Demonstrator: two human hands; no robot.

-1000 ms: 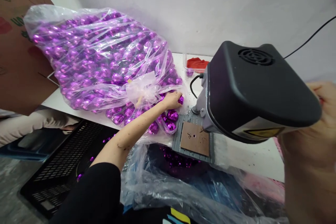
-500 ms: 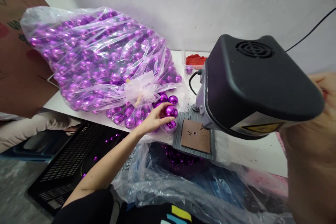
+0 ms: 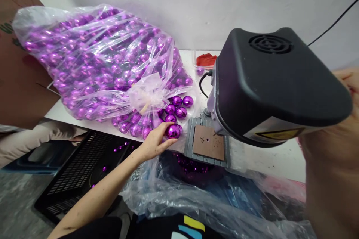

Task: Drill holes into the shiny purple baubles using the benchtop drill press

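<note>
My left hand is at the table's front edge, its thumb and fingers closed around the sides of a shiny purple faceted ball. Several loose purple balls lie just beyond it, by the mouth of a big knotted clear bag full of the same balls. At the far right, my right hand is curled behind the black drill press head, which hides what it grips. Below the head sits a grey slotted base carrying a brown board with a small hole.
A clear tub holding red cloth stands by the wall. Clear plastic sheeting hangs over my lap, with purple bits gathered below the base. At left are a black crate, a printed carton and another person's leg.
My left hand has moved left and toward me, from the balls beside the base to one nearer the table edge. The right hand stays behind the press head. The view has shifted slightly.
</note>
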